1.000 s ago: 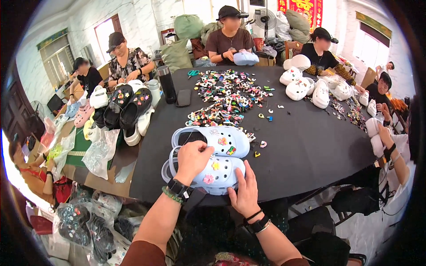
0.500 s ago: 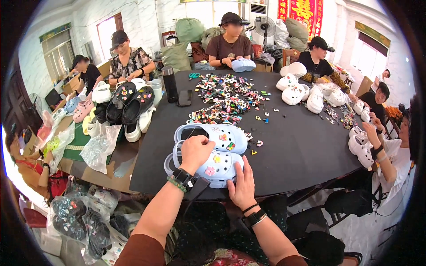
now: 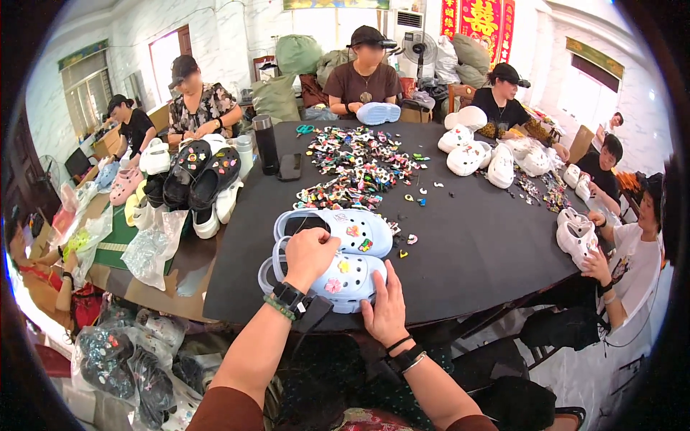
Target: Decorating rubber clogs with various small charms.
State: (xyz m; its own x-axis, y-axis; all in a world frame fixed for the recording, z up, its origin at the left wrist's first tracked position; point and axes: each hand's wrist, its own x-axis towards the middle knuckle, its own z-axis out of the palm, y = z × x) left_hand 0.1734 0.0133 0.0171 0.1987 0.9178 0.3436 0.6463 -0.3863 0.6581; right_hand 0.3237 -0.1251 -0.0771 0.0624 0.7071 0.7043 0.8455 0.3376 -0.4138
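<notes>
Here, hands (image 3: 345,287) on clog (image 3: 350,276), heel hidden

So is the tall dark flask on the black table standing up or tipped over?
Upright. The tall dark flask stands on its base on the black table, cap on top.

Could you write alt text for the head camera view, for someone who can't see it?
A person's left hand and right hand press on a pale blue foam clog on a round black table, beside its twin and a heap of small colourful charms.
</notes>
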